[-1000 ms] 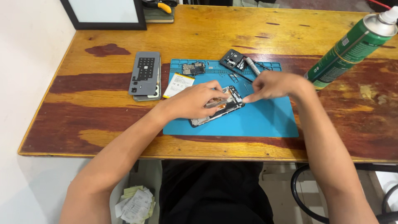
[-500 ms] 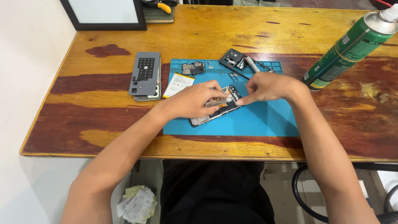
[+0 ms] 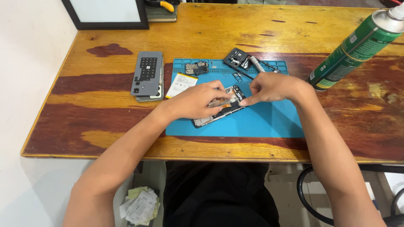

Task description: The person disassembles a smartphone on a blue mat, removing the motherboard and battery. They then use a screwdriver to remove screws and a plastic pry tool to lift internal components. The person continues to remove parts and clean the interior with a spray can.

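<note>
Green labelled spray can far right; white-screened black-framed panel top left.

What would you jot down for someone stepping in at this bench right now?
Left hand: resting on the opened phone, steadying it on the blue mat.
Right hand: fingertips pinching at the phone's upper end; what they grip is hidden.
Done: back is off, insides exposed; grey cover, battery and small boards lie apart.
Left: phone is not reassembled.
Green spray can stands to the right on the table.
</note>
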